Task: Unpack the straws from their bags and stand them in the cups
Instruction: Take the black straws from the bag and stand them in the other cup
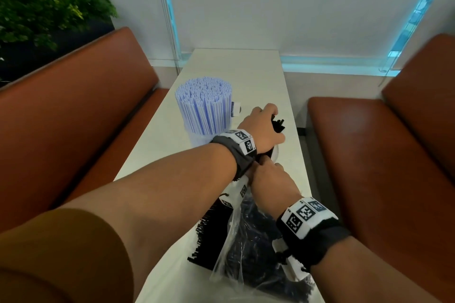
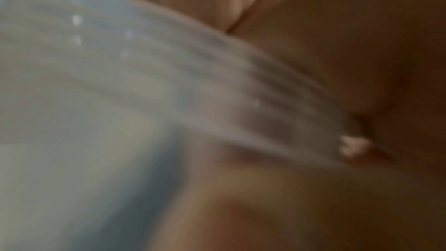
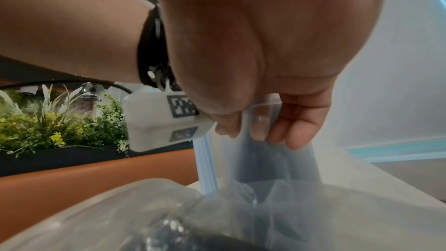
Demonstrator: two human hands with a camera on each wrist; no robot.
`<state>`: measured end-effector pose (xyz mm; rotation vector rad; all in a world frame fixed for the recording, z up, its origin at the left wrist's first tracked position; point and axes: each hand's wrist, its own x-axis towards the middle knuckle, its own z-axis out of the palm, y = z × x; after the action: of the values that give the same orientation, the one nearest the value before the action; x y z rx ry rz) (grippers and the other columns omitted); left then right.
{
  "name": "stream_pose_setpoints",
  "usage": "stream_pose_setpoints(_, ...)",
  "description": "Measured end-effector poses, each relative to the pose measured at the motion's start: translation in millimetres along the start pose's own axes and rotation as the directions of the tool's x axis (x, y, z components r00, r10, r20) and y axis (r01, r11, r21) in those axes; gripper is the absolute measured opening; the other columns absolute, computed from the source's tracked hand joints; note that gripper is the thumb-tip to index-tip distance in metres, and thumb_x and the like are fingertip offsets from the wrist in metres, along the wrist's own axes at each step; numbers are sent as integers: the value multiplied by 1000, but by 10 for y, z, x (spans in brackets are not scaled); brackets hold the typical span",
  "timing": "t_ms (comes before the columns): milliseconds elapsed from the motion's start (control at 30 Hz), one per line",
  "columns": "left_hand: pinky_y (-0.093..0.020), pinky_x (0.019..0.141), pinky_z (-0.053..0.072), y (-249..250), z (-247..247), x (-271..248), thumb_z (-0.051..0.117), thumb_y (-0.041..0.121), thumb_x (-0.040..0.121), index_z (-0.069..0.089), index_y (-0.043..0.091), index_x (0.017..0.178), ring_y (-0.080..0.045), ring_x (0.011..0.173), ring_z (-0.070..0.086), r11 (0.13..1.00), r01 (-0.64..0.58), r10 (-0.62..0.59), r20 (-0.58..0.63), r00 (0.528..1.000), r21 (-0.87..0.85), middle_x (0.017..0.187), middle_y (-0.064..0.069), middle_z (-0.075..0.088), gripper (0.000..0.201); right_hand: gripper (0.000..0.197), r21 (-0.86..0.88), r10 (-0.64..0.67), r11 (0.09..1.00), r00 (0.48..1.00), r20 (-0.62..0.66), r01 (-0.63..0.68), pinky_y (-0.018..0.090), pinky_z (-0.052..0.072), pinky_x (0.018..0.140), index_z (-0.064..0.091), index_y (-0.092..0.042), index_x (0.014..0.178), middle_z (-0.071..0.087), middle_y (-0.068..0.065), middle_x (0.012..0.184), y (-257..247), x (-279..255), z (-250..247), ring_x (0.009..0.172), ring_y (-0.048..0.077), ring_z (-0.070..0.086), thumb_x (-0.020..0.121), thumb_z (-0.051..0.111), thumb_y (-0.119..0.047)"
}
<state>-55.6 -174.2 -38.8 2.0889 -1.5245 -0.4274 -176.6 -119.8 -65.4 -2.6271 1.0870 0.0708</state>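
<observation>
While two cups stand on the white counter [image 1: 236,69], only one shows fully: a clear cup [image 1: 200,136] packed with a dense bundle of blue-and-white striped straws [image 1: 204,103], upright, too many to count. The second cup [image 1: 274,152] is mostly hidden behind the left hand [image 1: 263,128], which curls around a bunch of black straws [image 1: 279,124] whose tips poke out past the fingers above that cup. Just nearer, the right hand [image 1: 270,179] pinches the edge of a clear plastic bag [image 1: 236,241]; the right wrist view shows its fingertips [image 3: 295,131] clamped on the bag's thin rim. That bag lies on the near counter with a dark mass of straws inside, and a row of loose black straws [image 1: 204,236] lies beside it, partly under the left forearm. Both wrists wear bands with black-and-white markers. Two brown bench seats [image 1: 369,155] flank the counter, and green plants [image 1: 37,2] stand at far left. The left wrist view is blurred, giving only skin and the ridged wall of a clear cup. The right wrist view alone shows the bag's open mouth from below.
</observation>
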Motion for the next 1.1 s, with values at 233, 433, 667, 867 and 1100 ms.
stream_pose_setpoints(233, -18, 62, 42, -218, -338, -10, 70, 40, 80, 42, 39, 134, -4, 77, 60, 987, -109, 89, -164, 983, -121, 102, 13, 54, 61, 42, 0, -30, 1000, 999, 19, 30, 40, 52, 85, 43, -21, 133, 44, 5, 117, -17, 7, -13, 102, 30, 53, 94, 55, -12)
stream_pose_setpoints(433, -32, 91, 46, -364, -277, -43, 75, 49, 80, 28, 31, 149, -23, 116, 53, 992, -120, 118, 33, 992, 46, 144, -5, 35, 85, 33, -13, -31, 999, 999, 11, 31, 40, 48, 83, 45, -19, 129, 46, 7, 117, -39, 36, -26, 105, 33, 56, 99, 57, -24)
stream_pose_setpoints(667, -41, 113, 35, -249, -273, -79, 57, 52, 94, 42, 25, 146, -23, 133, 43, 930, -341, 314, 187, 931, 134, 147, -2, 41, 60, 28, -33, -28, 999, 999, 30, 29, 42, 50, 90, 45, -19, 130, 47, 11, 127, -48, 32, -71, 108, 34, 58, 103, 49, -26)
stream_pose_setpoints(867, -39, 119, 20, -256, -244, -102, 61, 82, 66, 32, 41, 149, -21, 146, 25, 857, -498, 454, 263, 851, 132, 159, 1, 28, 97, 50, -68, 16, 998, 991, 133, -7, 43, 49, 97, 40, -20, 144, 48, 10, 143, -61, 78, -70, 125, 32, 53, 97, 56, -14)
stream_pose_setpoints(1100, -44, 98, 44, -199, -117, 109, 61, 52, 91, 60, 28, 124, -24, 114, 48, 828, -482, 442, 195, 876, 287, 122, 1, 58, 41, 32, -36, -30, 999, 999, 28, 31, 44, 53, 88, 47, -19, 130, 48, 10, 121, -29, 51, -41, 104, 33, 59, 101, 54, -31)
